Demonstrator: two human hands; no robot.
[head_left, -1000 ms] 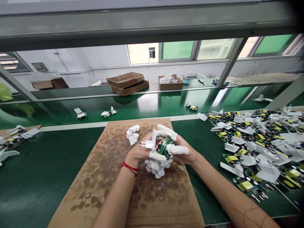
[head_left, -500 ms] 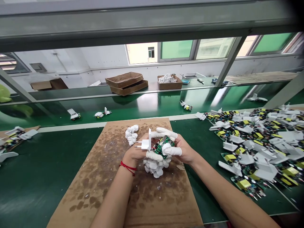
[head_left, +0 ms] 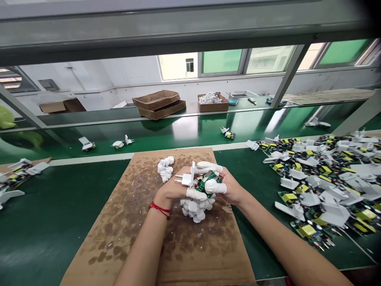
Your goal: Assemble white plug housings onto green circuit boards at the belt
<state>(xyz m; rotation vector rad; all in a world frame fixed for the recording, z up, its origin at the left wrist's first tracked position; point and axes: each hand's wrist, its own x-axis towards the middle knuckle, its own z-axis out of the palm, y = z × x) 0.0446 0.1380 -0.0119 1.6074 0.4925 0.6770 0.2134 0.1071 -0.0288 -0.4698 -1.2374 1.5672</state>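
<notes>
Both hands, with white finger cots on several fingertips, are closed on one green circuit board (head_left: 208, 182) above the cardboard sheet. A white plug piece (head_left: 187, 179) with two pins sticks out from the board's left side, pins pointing left. My left hand (head_left: 175, 188), a red cord at its wrist, grips the plug side, its thumb along the lower edge. My right hand (head_left: 230, 186) pinches the board's right part, thumb on its face. Just below lies a heap of small white pieces (head_left: 195, 208); a smaller white heap (head_left: 165, 168) sits to the upper left.
Stained cardboard (head_left: 133, 230) covers the green bench in front of me. Many circuit boards with white plug parts (head_left: 330, 178) are piled at right, a few more at far left. Several such parts, including one board (head_left: 229, 135), lie on the green strip behind. A box of white pieces (head_left: 210, 103) stands farther back.
The plug piece has shifted slightly right and tilted, its pins now slanting upward. Parts on the green strip behind have moved left. Both hands keep their hold on the board.
</notes>
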